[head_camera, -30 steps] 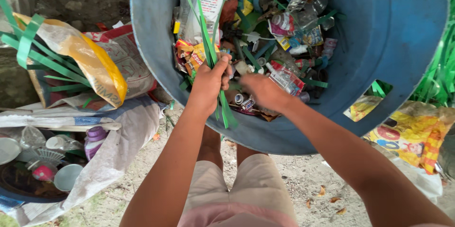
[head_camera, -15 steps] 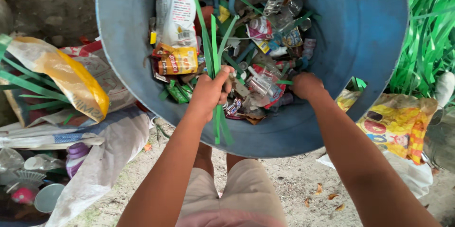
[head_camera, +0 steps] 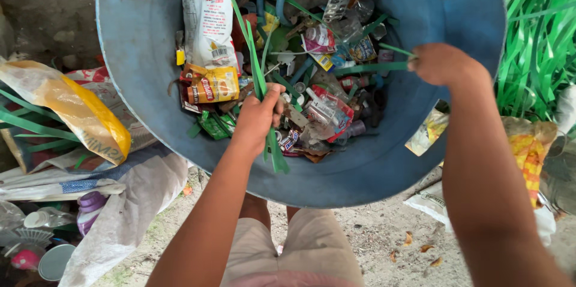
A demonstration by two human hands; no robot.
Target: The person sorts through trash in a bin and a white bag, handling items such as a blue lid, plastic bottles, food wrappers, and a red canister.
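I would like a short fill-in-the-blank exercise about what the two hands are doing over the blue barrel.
1. The left hand grips a bunch of ____ plastic strips.
2. The right hand pulls one green strip out of the ____ barrel.
3. A white snack bag lies ____ the barrel, among other wrappers.
4. Outside the barrel, beside the left arm, lies a ____ sack.

Missing words: green; blue; inside; yellow

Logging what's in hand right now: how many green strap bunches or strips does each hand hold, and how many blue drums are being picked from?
Left hand, green strap bunch: 1
Right hand, green strip: 1
Blue drum: 1
Total: 3
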